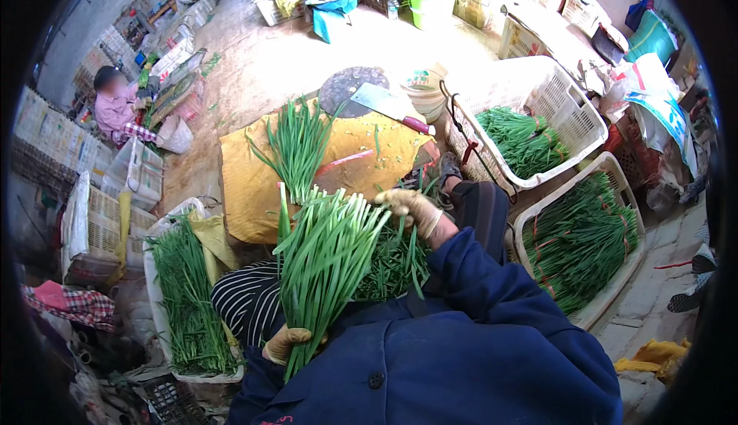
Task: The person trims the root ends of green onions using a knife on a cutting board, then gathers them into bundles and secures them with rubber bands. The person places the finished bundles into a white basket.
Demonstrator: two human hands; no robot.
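My gloved left hand (pixel 288 341) grips the leafy end of a large bunch of green chives (pixel 328 252), held over my lap with the white stalk ends pointing away from me. My gloved right hand (pixel 416 210) is at the right of those white ends, fingers bent; I cannot tell whether it pinches a stalk. Loose green leaves (pixel 398 260) lie beneath, between my legs. A smaller pile of chives (pixel 300 151) rests on a yellow cloth (pixel 248 165) in front of me, beside a pink strip (pixel 345 161).
A cleaver (pixel 380 102) lies partly on a round chopping block (pixel 346 82), near a bucket (pixel 424 87). Crates of tied chive bundles (pixel 522 136) (pixel 585 234) stand at right. At left is a crate of loose chives (pixel 193 298). Another person (pixel 118 105) sits farther left.
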